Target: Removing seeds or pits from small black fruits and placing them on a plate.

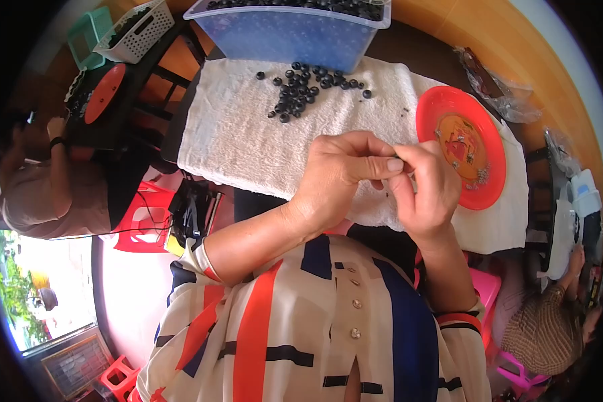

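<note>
My left hand [338,167] and my right hand [432,187] meet above the towel, thumbs and fingertips pressed together. Only a dark speck of whatever they pinch shows between the fingertips; the rest is hidden. Beyond them a loose pile of small round black pieces [295,94], shiny and bead-like, lies on the white towel [241,127]. To the right of my right hand sits a red plate [492,171] with a printed picture in its middle. Small silvery bits [481,177] are scattered on that plate.
A clear blue-tinted tub [281,40] filled with more black pieces stands at the towel's far edge. Plastic bags [512,104] lie at the far right. Other people sit at tables on the left [53,187] and right [543,328]. A white basket [137,30] stands far left.
</note>
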A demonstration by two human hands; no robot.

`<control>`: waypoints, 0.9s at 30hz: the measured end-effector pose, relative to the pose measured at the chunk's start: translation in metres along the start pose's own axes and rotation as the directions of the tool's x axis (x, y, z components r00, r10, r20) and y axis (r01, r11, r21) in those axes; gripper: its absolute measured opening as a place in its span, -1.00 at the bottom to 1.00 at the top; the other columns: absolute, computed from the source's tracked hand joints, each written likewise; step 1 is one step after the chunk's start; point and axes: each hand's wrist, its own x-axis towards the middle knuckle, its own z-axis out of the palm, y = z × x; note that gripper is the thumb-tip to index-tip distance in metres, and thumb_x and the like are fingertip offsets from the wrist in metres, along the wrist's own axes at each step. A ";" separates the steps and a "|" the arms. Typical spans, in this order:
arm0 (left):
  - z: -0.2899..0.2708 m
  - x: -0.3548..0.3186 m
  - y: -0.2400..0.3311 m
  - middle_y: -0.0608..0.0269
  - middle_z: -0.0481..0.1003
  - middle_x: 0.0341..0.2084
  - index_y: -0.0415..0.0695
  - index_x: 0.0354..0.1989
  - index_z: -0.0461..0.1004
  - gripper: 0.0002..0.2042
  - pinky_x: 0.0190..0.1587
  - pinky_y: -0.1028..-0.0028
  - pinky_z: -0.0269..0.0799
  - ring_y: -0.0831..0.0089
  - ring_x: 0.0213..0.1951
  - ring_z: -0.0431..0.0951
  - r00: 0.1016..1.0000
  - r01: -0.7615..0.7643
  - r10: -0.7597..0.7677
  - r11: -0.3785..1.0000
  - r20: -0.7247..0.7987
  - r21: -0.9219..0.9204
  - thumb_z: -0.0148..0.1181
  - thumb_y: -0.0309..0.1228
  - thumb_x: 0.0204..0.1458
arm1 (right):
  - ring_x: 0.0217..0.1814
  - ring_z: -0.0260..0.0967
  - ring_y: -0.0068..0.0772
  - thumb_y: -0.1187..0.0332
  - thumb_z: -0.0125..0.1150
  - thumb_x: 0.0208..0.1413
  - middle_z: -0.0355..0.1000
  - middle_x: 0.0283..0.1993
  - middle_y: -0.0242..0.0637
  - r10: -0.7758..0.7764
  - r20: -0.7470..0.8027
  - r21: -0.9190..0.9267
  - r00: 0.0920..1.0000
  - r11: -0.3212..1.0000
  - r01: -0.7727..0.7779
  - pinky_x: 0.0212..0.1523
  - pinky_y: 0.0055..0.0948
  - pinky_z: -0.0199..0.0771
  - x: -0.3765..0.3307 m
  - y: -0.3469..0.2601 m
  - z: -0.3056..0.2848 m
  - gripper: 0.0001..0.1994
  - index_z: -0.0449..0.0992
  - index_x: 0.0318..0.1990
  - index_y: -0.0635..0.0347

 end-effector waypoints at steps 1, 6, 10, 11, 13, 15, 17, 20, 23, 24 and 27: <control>0.000 0.002 0.007 0.22 0.56 -0.41 -0.33 -0.32 0.58 -0.92 -0.21 0.52 0.45 0.47 -0.34 0.54 0.999 -0.051 0.049 0.993 0.015 0.111 0.30 -0.56 0.07 | -0.45 0.38 -0.18 0.54 0.30 -0.03 0.38 -0.39 -0.16 0.109 0.039 0.111 0.993 0.987 -0.113 -0.47 -0.34 0.37 0.003 -0.003 -0.004 -0.72 0.51 -0.11 0.30; -0.054 0.062 0.078 0.30 0.62 -0.40 -0.19 -0.23 0.67 -0.86 -0.44 0.64 0.47 0.64 -0.52 0.52 0.413 -0.434 0.734 -0.361 0.539 0.825 0.30 -0.53 0.03 | -0.30 0.45 -0.28 0.56 0.25 0.05 0.43 -0.26 -0.18 0.317 0.086 -0.092 0.944 0.946 -0.310 -0.29 -0.34 0.48 -0.001 0.017 -0.037 -0.72 0.51 -0.04 0.26; -0.061 0.101 0.138 0.12 0.64 -0.40 -0.18 -0.33 0.65 -0.86 -0.31 0.32 0.49 0.21 -0.41 0.60 0.638 -0.371 0.770 0.324 -0.014 0.871 0.33 -0.50 -0.11 | -0.29 0.49 -0.20 0.60 0.19 0.07 0.49 -0.29 -0.15 0.399 0.147 -0.181 0.905 0.910 -0.372 -0.24 -0.29 0.49 -0.004 0.038 -0.052 -0.83 0.52 -0.17 0.26; -0.067 0.103 0.150 0.09 0.62 -0.42 -0.21 -0.34 0.63 -0.85 -0.34 0.32 0.48 0.23 -0.42 0.60 0.629 -0.285 0.777 0.194 0.031 0.939 0.33 -0.51 -0.13 | -0.29 0.49 -0.20 0.60 0.19 0.07 0.49 -0.29 -0.15 0.393 0.149 -0.173 0.907 0.914 -0.368 -0.24 -0.29 0.49 -0.002 0.040 -0.050 -0.83 0.52 -0.17 0.26; -0.072 0.118 0.151 0.01 0.58 -0.46 -0.29 -0.37 0.58 -0.83 -0.38 0.33 0.45 0.25 -0.45 0.59 0.643 -0.130 0.755 -0.059 0.129 0.990 0.33 -0.55 -0.18 | -0.25 0.51 -0.11 0.57 0.20 0.07 0.51 -0.30 -0.14 0.365 0.199 -0.287 0.909 0.909 -0.302 -0.22 -0.23 0.48 -0.006 0.046 -0.053 -0.88 0.52 -0.22 0.25; -0.070 0.118 0.135 0.04 0.52 -0.50 -0.32 -0.36 0.56 -0.84 -0.41 0.39 0.43 0.29 -0.46 0.56 0.376 -0.335 0.869 -0.194 0.320 0.922 0.30 -0.62 -0.17 | -0.23 0.51 -0.07 0.55 0.21 0.08 0.52 -0.29 -0.14 0.411 0.241 -0.345 0.879 0.883 -0.319 -0.21 -0.20 0.47 -0.011 0.052 -0.059 -0.90 0.52 -0.23 0.24; -0.056 0.095 0.120 0.04 0.52 -0.51 -0.31 -0.37 0.58 -0.87 -0.39 0.41 0.44 0.28 -0.47 0.56 0.296 -0.449 0.873 -0.231 0.388 0.863 0.31 -0.62 -0.14 | -0.22 0.51 -0.03 0.52 0.21 0.09 0.53 -0.27 -0.14 0.457 0.279 -0.397 0.845 0.856 -0.332 -0.20 -0.17 0.46 -0.017 0.059 -0.065 -0.91 0.52 -0.24 0.24; -0.057 0.080 0.074 0.18 0.56 -0.39 -0.19 -0.37 0.58 -0.85 -0.29 0.32 0.46 0.26 -0.29 0.57 0.586 -0.594 0.724 0.078 0.364 0.801 0.33 -0.58 -0.17 | -0.20 0.51 0.01 0.49 0.21 0.09 0.54 -0.25 -0.15 0.447 0.311 -0.492 0.839 0.831 -0.260 -0.21 -0.14 0.45 -0.016 0.068 -0.075 -0.93 0.52 -0.27 0.24; -0.048 0.087 0.037 0.13 0.49 -0.43 -0.22 -0.37 0.56 -0.90 -0.26 0.28 0.45 0.15 -0.29 0.51 0.609 -0.621 0.574 -0.084 0.547 0.780 0.26 -0.61 -0.09 | -0.20 0.52 -0.02 0.51 0.20 0.09 0.54 -0.25 -0.14 0.480 0.280 -0.490 0.831 0.816 -0.307 -0.21 -0.15 0.46 -0.011 0.072 -0.082 -0.92 0.53 -0.26 0.23; -0.046 0.091 0.028 0.13 0.46 -0.45 -0.25 -0.33 0.55 -0.90 -0.25 0.32 0.43 0.14 -0.30 0.48 0.608 -0.609 0.548 -0.143 0.575 0.780 0.25 -0.63 -0.05 | -0.20 0.52 -0.03 0.52 0.19 0.08 0.54 -0.26 -0.15 0.476 0.275 -0.433 0.835 0.837 -0.334 -0.22 -0.16 0.47 -0.008 0.071 -0.080 -0.91 0.54 -0.25 0.22; -0.044 0.109 0.010 0.12 0.47 -0.37 -0.21 -0.32 0.56 -0.87 -0.22 0.22 0.48 0.08 -0.23 0.50 0.663 -0.533 0.457 -0.268 0.593 0.803 0.20 -0.60 -0.09 | -0.21 0.52 -0.05 0.54 0.19 0.06 0.54 -0.28 -0.15 0.456 0.280 -0.300 0.845 0.877 -0.375 -0.24 -0.18 0.48 -0.003 0.062 -0.076 -0.89 0.55 -0.25 0.21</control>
